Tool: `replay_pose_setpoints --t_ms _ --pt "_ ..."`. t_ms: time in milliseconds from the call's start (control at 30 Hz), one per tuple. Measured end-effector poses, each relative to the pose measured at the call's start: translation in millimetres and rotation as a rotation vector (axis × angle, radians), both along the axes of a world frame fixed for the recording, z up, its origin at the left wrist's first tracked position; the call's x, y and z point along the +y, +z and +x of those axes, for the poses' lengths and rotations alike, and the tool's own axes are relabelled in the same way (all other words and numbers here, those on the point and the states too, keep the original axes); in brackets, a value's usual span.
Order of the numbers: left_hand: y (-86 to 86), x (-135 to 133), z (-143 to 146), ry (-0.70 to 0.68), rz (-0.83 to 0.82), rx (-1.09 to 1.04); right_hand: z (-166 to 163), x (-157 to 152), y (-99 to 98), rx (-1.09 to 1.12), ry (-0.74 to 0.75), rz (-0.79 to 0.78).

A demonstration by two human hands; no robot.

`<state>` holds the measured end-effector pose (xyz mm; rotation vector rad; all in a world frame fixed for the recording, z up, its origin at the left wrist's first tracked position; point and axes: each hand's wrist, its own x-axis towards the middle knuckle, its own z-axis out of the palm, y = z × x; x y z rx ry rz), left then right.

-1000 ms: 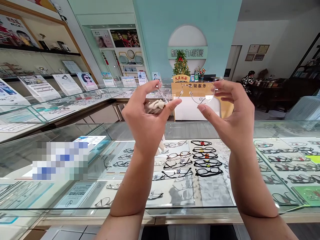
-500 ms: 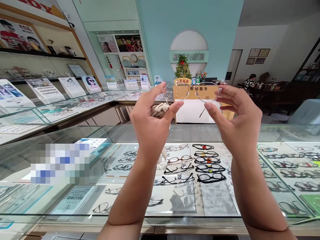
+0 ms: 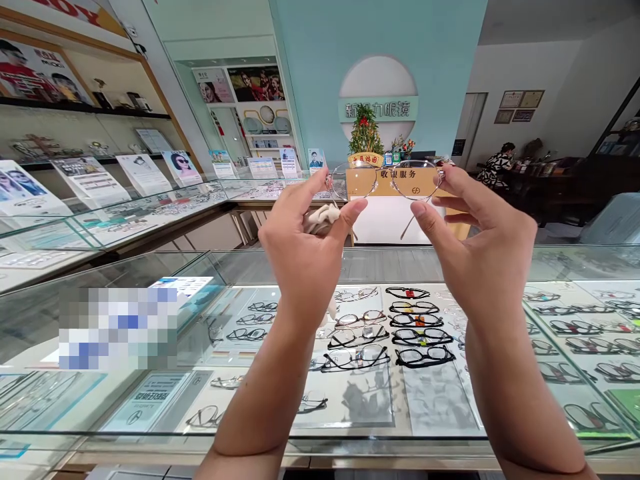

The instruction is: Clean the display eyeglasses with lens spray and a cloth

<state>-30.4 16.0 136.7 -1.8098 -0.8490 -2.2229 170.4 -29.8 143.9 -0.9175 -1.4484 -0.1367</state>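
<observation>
A pair of thin metal-rimmed eyeglasses point(image 3: 384, 171) is held up in front of me, well above the glass counter. My left hand point(image 3: 306, 240) is closed on its left end, fingertips at the hinge. Tucked in that same palm is a crumpled pale cloth point(image 3: 323, 219), with a bit of it hanging below the wrist. At the other end, my right hand point(image 3: 483, 240) grips the frame by its right hinge, thumb below the rim. The temples point down and away from me, partly hidden by my hands.
Below my arms lies a glass display case point(image 3: 300, 437) with rows of eyeglasses point(image 3: 420, 320) inside. A blurred-out sheet point(image 3: 120, 327) rests on its left part. Farther back are a side counter point(image 3: 115, 230), a cashier desk point(image 3: 380, 220) with a plant point(image 3: 367, 130), and a seated person point(image 3: 500, 163).
The eyeglasses have tilted slightly, so the lenses show rounder and both temples hang visible below. My right hand has shifted a little to the right. Both hands keep their hold.
</observation>
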Motion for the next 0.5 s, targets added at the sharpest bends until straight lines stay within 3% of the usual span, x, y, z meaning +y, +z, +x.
replay_pose_setpoints --t_ms 233,500 --pt "-3.0 4 0 -0.112 -0.031 0.002 0 -1 0.3 -0.003 -0.052 -0.008" --pt "-0.2 11 -2 -0.040 0.007 -0.051 -1 5 -2.9 0.050 0.071 -0.110"
